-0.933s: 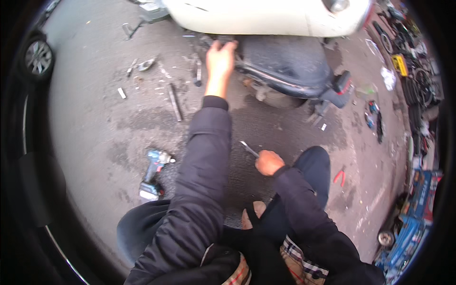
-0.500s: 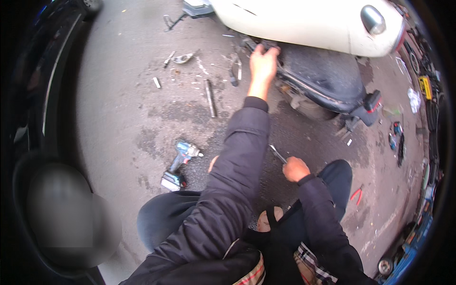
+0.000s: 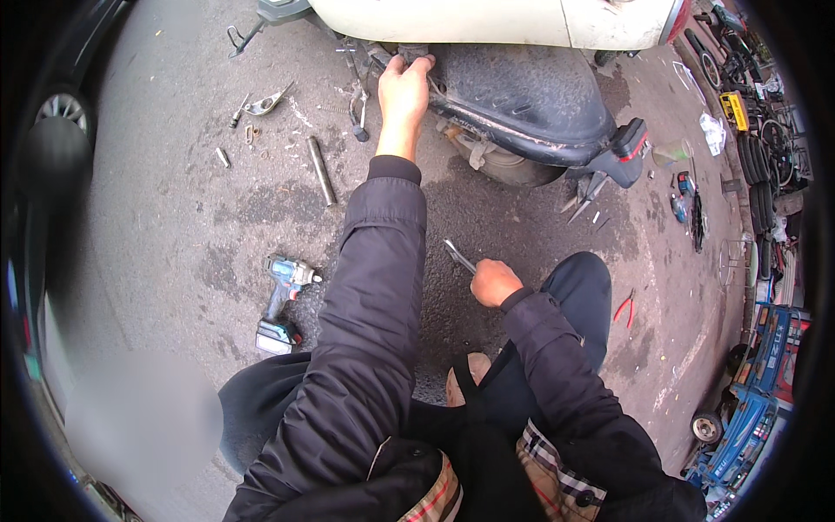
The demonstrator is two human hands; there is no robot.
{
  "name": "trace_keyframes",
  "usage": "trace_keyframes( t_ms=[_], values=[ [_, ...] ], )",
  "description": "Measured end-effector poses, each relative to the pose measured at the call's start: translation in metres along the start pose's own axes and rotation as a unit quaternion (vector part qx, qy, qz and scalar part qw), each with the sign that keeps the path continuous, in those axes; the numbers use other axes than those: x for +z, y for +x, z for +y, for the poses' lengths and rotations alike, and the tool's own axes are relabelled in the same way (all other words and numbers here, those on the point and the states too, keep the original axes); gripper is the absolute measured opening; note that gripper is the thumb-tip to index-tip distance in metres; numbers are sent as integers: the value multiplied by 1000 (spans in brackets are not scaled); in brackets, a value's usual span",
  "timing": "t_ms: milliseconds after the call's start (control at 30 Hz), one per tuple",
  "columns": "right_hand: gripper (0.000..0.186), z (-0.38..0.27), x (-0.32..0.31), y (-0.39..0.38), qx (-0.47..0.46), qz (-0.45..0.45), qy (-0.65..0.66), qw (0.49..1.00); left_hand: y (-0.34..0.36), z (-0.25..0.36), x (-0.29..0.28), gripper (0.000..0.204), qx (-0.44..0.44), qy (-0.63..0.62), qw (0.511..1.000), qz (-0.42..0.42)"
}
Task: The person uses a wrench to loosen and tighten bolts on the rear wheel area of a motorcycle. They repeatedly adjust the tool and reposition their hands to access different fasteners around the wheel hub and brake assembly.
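My left hand reaches out to the scooter, its fingers bent against a dark part beside the black rear mudguard, under the cream body panel. Whatever those fingers grip is hidden. Closer to me, above the ground near my knee, my right hand is closed around a metal wrench whose jaw end points away to the left. A blue cordless impact driver lies on the ground left of my left arm. Ahead of it rests a metal tube.
Small parts, including a metal bracket and a spring, lie left of the scooter. Red-handled pliers lie right of my knee, a second power tool beyond. A dark car stands left; tyres and blue machinery line the right.
The whole view has swung, so the scene sits further left and higher in the picture. Both hands keep their places, the left at the scooter and the right around the wrench.
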State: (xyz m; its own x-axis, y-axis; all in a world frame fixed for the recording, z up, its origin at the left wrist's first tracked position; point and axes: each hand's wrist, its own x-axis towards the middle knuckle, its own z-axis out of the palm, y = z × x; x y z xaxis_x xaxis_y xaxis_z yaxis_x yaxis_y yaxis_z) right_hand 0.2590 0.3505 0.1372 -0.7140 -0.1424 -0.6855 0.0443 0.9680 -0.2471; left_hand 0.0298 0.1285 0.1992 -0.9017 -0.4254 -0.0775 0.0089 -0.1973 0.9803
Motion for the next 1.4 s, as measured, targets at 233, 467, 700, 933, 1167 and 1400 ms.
trace_keyframes(
  t_ms=[233,467,700,933,1167,1400],
  values=[
    [29,-4,-2,1,21,-16,-17,1000,1,0,0,40,-3,-25,1000,-8],
    [29,-5,-6,1,40,-35,-12,999,-3,5,0,42,-8,-15,1000,-10],
    [35,-8,-19,-7,-25,12,137,990,-3,6,-1,45,-4,-14,1000,-13],
    [45,-10,-47,-29,-107,75,399,908,1,-1,0,37,11,-15,1000,4],
    [45,-11,-62,-37,-75,79,519,848,7,-12,2,42,31,7,999,27],
    [44,-14,-70,-22,-89,106,486,863,4,-5,0,45,17,16,1000,1]
  ],
)
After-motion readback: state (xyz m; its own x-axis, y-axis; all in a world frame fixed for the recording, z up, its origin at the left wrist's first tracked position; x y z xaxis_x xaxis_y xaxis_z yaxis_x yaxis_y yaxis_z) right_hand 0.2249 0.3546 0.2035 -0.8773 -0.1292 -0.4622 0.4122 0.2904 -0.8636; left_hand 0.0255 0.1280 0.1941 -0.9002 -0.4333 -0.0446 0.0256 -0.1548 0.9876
